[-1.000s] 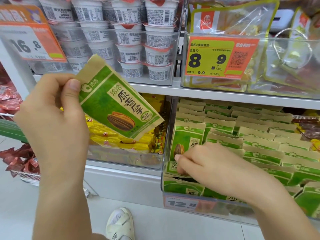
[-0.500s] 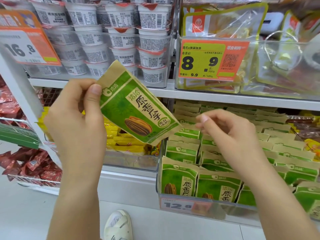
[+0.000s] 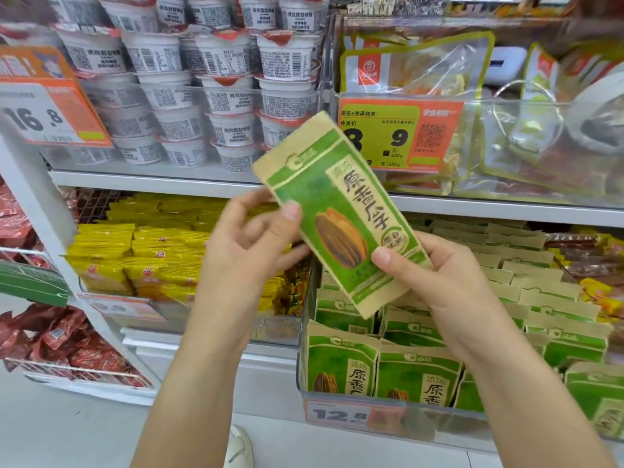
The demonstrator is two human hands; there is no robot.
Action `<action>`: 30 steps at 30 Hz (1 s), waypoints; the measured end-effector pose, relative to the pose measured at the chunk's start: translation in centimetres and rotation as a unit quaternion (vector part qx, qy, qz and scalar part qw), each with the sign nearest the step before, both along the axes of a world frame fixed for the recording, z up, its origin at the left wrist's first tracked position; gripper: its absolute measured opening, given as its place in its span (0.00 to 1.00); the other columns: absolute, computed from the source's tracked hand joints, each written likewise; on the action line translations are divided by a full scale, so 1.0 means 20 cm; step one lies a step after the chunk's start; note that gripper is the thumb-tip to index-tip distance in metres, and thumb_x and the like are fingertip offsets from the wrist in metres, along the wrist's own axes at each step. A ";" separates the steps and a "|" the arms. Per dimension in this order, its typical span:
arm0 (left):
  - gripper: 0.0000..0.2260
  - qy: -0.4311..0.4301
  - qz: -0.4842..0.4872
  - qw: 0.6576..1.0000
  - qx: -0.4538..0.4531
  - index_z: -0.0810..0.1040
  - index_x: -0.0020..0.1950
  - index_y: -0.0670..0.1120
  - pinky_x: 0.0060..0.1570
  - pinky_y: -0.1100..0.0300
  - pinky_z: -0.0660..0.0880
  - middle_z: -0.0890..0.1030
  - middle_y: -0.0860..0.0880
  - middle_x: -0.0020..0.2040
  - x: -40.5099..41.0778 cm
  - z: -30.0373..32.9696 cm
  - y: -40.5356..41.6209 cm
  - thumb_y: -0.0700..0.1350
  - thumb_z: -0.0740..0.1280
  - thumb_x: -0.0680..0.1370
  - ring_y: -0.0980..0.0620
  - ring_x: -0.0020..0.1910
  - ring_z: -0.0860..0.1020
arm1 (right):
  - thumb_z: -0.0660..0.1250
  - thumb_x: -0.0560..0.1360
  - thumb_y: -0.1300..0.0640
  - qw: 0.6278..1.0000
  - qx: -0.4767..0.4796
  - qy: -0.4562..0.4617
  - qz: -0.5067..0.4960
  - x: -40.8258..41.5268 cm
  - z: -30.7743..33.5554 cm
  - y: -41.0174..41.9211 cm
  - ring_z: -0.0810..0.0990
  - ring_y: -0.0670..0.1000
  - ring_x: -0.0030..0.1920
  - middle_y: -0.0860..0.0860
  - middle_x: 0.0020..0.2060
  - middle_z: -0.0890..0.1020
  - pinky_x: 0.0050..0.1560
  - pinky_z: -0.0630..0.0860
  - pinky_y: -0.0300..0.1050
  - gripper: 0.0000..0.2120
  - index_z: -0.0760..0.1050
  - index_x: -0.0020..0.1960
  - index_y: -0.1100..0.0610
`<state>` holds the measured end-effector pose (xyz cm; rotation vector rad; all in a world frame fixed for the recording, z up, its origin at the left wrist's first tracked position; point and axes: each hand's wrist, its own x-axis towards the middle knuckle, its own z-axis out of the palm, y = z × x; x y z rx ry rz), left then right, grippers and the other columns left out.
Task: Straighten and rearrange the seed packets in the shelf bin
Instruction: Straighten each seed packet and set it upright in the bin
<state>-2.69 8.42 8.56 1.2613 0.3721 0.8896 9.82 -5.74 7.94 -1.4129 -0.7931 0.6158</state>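
Observation:
A green and tan seed packet (image 3: 334, 211) with a sunflower seed picture hangs tilted in the air in front of the shelves. My left hand (image 3: 250, 244) pinches its left edge between thumb and fingers. My right hand (image 3: 435, 268) grips its lower right corner, thumb on the front. Below them a clear shelf bin (image 3: 304, 373) holds several rows of the same green packets (image 3: 341, 363), most standing upright, with a 12.8 price tag on its front.
Yellow snack packs (image 3: 135, 258) fill the bin to the left. White cups (image 3: 223, 96) stack on the upper shelf beside a clear bin with an 8.9 price tag (image 3: 398, 133). Red packets (image 3: 67, 346) lie in a wire basket at lower left. A white shoe (image 3: 238, 447) shows on the floor.
My right hand rose out of the bin and took hold of the packet's lower corner. My left hand carried the packet to the right, over the bin.

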 end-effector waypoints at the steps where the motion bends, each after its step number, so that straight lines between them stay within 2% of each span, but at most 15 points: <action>1: 0.21 0.027 -0.039 0.999 0.008 0.75 0.60 0.43 0.41 0.61 0.81 0.86 0.49 0.46 0.01 -0.01 -0.01 0.45 0.73 0.69 0.54 0.44 0.84 | 0.70 0.66 0.52 1.000 0.010 0.020 -0.006 0.00 0.00 0.01 0.86 0.50 0.39 0.52 0.40 0.86 0.34 0.78 0.37 0.12 0.81 0.48 0.54; 5: 0.19 0.067 -0.077 0.994 0.023 0.77 0.59 0.46 0.38 0.61 0.80 0.86 0.48 0.50 0.03 -0.05 -0.05 0.46 0.70 0.68 0.53 0.45 0.85 | 0.70 0.66 0.53 0.999 -0.004 0.035 0.009 -0.02 -0.01 0.02 0.86 0.49 0.40 0.51 0.42 0.87 0.34 0.78 0.36 0.15 0.80 0.51 0.56; 8: 0.17 0.070 -0.094 0.993 0.030 0.78 0.58 0.47 0.38 0.61 0.81 0.86 0.48 0.50 0.02 -0.06 -0.03 0.44 0.71 0.70 0.52 0.45 0.85 | 0.69 0.65 0.48 1.000 -0.009 0.028 0.009 -0.02 0.00 0.02 0.86 0.50 0.42 0.51 0.43 0.86 0.36 0.79 0.38 0.18 0.80 0.53 0.54; 10: 0.16 0.086 -0.120 0.987 0.055 0.79 0.58 0.48 0.38 0.60 0.81 0.86 0.48 0.50 0.00 -0.07 0.00 0.42 0.74 0.71 0.51 0.45 0.85 | 0.69 0.67 0.47 0.999 0.001 0.036 0.006 -0.02 -0.01 0.01 0.85 0.51 0.43 0.52 0.44 0.86 0.38 0.80 0.42 0.17 0.81 0.52 0.53; 14: 0.16 0.113 -0.157 0.977 0.089 0.80 0.60 0.48 0.39 0.57 0.82 0.86 0.47 0.51 -0.01 -0.09 0.00 0.45 0.70 0.72 0.51 0.46 0.85 | 0.70 0.71 0.46 0.998 0.023 0.056 0.008 -0.01 -0.02 0.00 0.85 0.52 0.44 0.53 0.45 0.86 0.40 0.82 0.47 0.11 0.84 0.49 0.51; 17: 0.16 0.077 -0.128 0.988 0.047 0.78 0.61 0.46 0.37 0.59 0.80 0.86 0.47 0.49 0.02 -0.10 -0.02 0.45 0.71 0.74 0.53 0.43 0.84 | 0.68 0.71 0.42 0.996 0.048 0.066 0.030 -0.01 -0.02 0.00 0.85 0.51 0.43 0.53 0.47 0.86 0.39 0.81 0.45 0.14 0.83 0.51 0.48; 19: 0.14 0.048 -0.076 0.996 0.017 0.75 0.56 0.45 0.32 0.65 0.76 0.85 0.49 0.45 0.04 -0.09 -0.04 0.46 0.68 0.71 0.57 0.37 0.82 | 0.66 0.70 0.44 0.992 0.071 0.093 0.035 -0.02 -0.01 0.01 0.83 0.50 0.41 0.54 0.47 0.85 0.35 0.79 0.41 0.16 0.83 0.52 0.50; 21: 0.11 0.042 -0.026 0.997 0.056 0.71 0.50 0.45 0.31 0.70 0.73 0.82 0.54 0.42 0.06 -0.10 -0.06 0.47 0.66 0.72 0.62 0.34 0.79 | 0.67 0.70 0.47 0.991 0.081 0.104 0.030 -0.02 -0.01 0.01 0.84 0.50 0.40 0.55 0.47 0.86 0.33 0.78 0.39 0.16 0.81 0.54 0.53; 23: 0.07 0.061 -0.001 0.990 0.125 0.70 0.48 0.47 0.33 0.71 0.71 0.79 0.59 0.38 0.07 -0.12 -0.07 0.49 0.64 0.75 0.64 0.33 0.76 | 0.71 0.72 0.52 0.992 0.080 0.097 0.027 -0.02 -0.02 0.01 0.85 0.51 0.41 0.55 0.48 0.86 0.34 0.79 0.39 0.13 0.80 0.55 0.54; 25: 0.07 0.079 -0.007 0.984 0.161 0.71 0.49 0.50 0.36 0.68 0.73 0.79 0.61 0.40 0.07 -0.13 -0.07 0.51 0.66 0.79 0.63 0.36 0.76 | 0.71 0.71 0.55 0.992 0.082 0.094 0.023 -0.01 -0.03 0.02 0.85 0.53 0.42 0.55 0.49 0.85 0.36 0.80 0.40 0.12 0.80 0.54 0.54; 26: 0.09 0.085 -0.021 0.983 0.162 0.71 0.49 0.52 0.39 0.64 0.75 0.80 0.60 0.42 0.06 -0.14 -0.07 0.55 0.68 0.78 0.61 0.40 0.78 | 0.70 0.70 0.56 0.992 0.084 0.096 0.019 -0.01 -0.03 0.02 0.85 0.53 0.42 0.55 0.49 0.85 0.37 0.80 0.41 0.12 0.80 0.53 0.54; 28: 0.16 0.110 -0.043 0.978 0.171 0.71 0.49 0.56 0.45 0.52 0.78 0.82 0.56 0.48 0.05 -0.14 -0.07 0.63 0.70 0.69 0.54 0.46 0.80 | 0.70 0.69 0.56 0.992 0.086 0.094 0.012 -0.01 -0.04 0.02 0.85 0.54 0.42 0.55 0.49 0.85 0.38 0.81 0.42 0.12 0.80 0.52 0.54; 29: 0.20 0.126 -0.046 0.974 0.183 0.70 0.49 0.58 0.46 0.49 0.79 0.82 0.57 0.49 0.04 -0.14 -0.07 0.65 0.71 0.65 0.53 0.48 0.80 | 0.71 0.68 0.56 0.992 0.087 0.087 0.013 -0.01 -0.04 0.02 0.85 0.54 0.43 0.55 0.49 0.85 0.38 0.81 0.42 0.12 0.80 0.52 0.54; 30: 0.22 0.142 -0.045 0.970 0.195 0.68 0.48 0.59 0.46 0.51 0.79 0.82 0.58 0.49 0.04 -0.14 -0.08 0.66 0.71 0.62 0.55 0.47 0.80 | 0.72 0.68 0.56 0.993 0.089 0.079 0.014 -0.01 -0.04 0.02 0.85 0.54 0.45 0.55 0.49 0.85 0.39 0.81 0.42 0.13 0.80 0.52 0.54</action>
